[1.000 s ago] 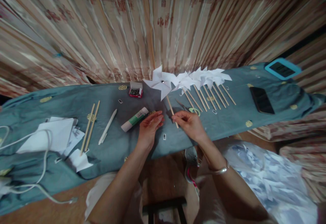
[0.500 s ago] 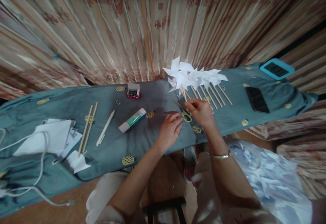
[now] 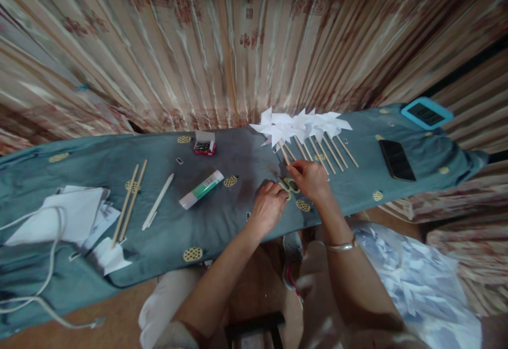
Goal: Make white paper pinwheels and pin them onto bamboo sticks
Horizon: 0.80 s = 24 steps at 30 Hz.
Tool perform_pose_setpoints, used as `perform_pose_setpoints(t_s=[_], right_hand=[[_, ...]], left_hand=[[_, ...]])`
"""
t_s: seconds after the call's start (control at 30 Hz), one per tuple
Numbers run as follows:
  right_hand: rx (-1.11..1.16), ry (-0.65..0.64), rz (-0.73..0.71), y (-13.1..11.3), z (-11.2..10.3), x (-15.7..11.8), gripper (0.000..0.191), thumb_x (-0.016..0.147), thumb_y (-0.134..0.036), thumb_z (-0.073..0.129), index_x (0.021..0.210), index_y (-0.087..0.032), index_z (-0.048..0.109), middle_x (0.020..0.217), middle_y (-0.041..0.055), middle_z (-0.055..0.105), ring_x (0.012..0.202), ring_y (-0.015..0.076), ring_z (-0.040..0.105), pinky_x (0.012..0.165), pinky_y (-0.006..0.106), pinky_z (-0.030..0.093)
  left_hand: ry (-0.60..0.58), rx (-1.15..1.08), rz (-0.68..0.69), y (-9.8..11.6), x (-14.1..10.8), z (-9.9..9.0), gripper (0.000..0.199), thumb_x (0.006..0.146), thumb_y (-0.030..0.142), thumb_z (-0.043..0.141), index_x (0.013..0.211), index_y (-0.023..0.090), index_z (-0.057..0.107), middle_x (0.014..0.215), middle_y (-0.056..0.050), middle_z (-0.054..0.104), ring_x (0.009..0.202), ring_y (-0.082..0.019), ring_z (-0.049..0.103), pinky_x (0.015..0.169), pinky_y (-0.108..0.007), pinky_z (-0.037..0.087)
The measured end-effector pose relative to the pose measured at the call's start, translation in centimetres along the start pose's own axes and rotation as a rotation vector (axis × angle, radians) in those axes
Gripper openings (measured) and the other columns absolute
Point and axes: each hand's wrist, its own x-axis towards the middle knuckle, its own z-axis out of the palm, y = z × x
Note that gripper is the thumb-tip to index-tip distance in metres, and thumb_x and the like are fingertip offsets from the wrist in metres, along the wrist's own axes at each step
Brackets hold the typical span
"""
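White paper pinwheels on wooden sticks lie overlapping in a row at the back of the cloth. My right hand is closed, pinching the lower end of the leftmost pinwheel's stick; that pinwheel's paper head rests at the row's left end. Between my hands are scissors with yellow-green handles, blades pointing back left. My left hand has its fingers bent around the near handle loop; the fingertips are partly hidden.
Left of my hands lie a glue stick, an open box of small metal pins, a white pen, two wooden sticks and paper sheets. At right are a phone and a blue-framed timer. A bag of white paper pieces stands below.
The leftmost pinwheel has come down flat beside the others, its stick still in my right hand. My left hand has moved right and its fingers have closed at the scissors' handle.
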Motion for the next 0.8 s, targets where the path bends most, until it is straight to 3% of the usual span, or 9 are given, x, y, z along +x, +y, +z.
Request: perform_pose_setpoints(t_s=[0.33,0.8], right_hand=[[-0.11,-0.058,0.012,-1.0,0.3,0.0,0.025,0.096,-0.031,0.056,0.099,-0.019,0.077,0.096,0.0123,0.08,0.088,0.026,0.073,0.071,0.03,0.044],[-0.213,-0.13,0.037,-1.4,0.7,0.5,0.028,0.098,-0.034,0.052,0.103,-0.02,0.076,0.1,0.0134,0.079,0.091,0.0261,0.072,0.074,0.031,0.044]], left_hand=[[-0.068,0.054,-0.046,-1.9,-3.8,-2.5,0.016,0.096,0.018,0.057,0.101,0.017,0.072,0.103,-0.007,0.069,0.1,-0.023,0.061,0.095,-0.037,0.052],[-0.059,-0.036,-0.063,-1.9,-4.4,-2.7,0.018,0.093,0.014,0.058,0.105,0.019,0.071,0.106,-0.007,0.069,0.102,-0.023,0.061,0.094,-0.037,0.054]])
